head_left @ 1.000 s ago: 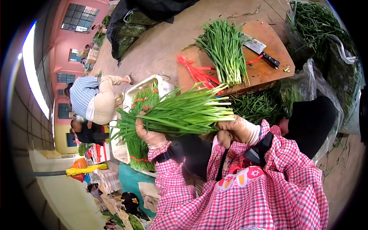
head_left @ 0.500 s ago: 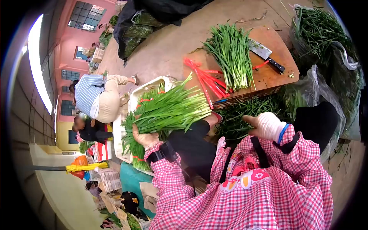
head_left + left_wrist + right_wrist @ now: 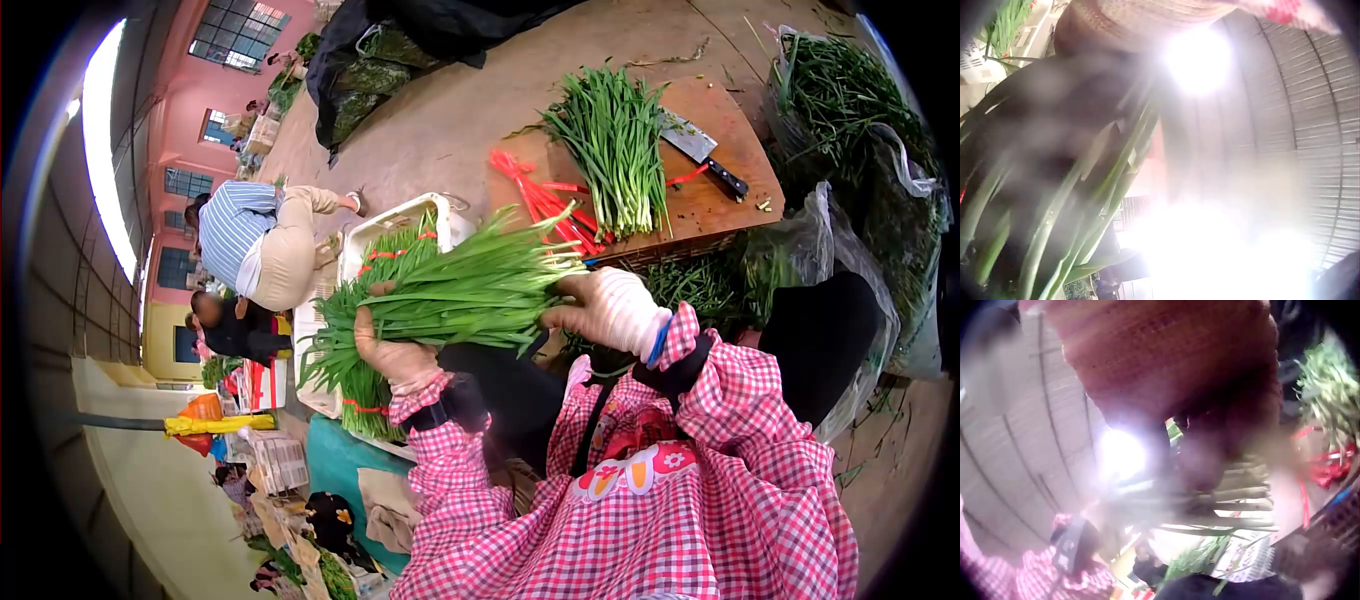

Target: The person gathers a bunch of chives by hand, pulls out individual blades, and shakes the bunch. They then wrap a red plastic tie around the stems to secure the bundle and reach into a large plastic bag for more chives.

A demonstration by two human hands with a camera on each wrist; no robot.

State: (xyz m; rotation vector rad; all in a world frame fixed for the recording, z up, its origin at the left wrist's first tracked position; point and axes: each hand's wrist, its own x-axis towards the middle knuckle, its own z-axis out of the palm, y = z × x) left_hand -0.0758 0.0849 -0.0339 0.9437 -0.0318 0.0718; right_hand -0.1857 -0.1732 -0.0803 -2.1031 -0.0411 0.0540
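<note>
My left hand [image 3: 392, 352] grips a loose bunch of garlic chives [image 3: 470, 290] around its leafy part, the thumb and fingers on opposite sides. Green tips of the bunch hang over the left. At the pale stem ends, my right hand [image 3: 610, 308] holds the bunch with bent fingers. In the left wrist view long chive leaves [image 3: 1085, 181] hang dark against the glare. Pale stems [image 3: 1244, 503] show below the right hand's fingers in the right wrist view. Behind the bunch, a white crate [image 3: 455, 225] holds chive bundles [image 3: 372, 405] tied with red bands.
On a brown board [image 3: 730, 130] lie another pile of chives [image 3: 615, 150], a cleaver [image 3: 700, 150] and red ties [image 3: 540, 205]. Loose greens [image 3: 690, 290] lie below it. Clear plastic bags [image 3: 800, 240] stand at the right. A person in a striped shirt [image 3: 235, 230] bends beyond the crate.
The right hand drew away from the stem ends half a second ago and is now back on them. The left hand keeps its grip; the bunch has shifted slightly and lies more level.
</note>
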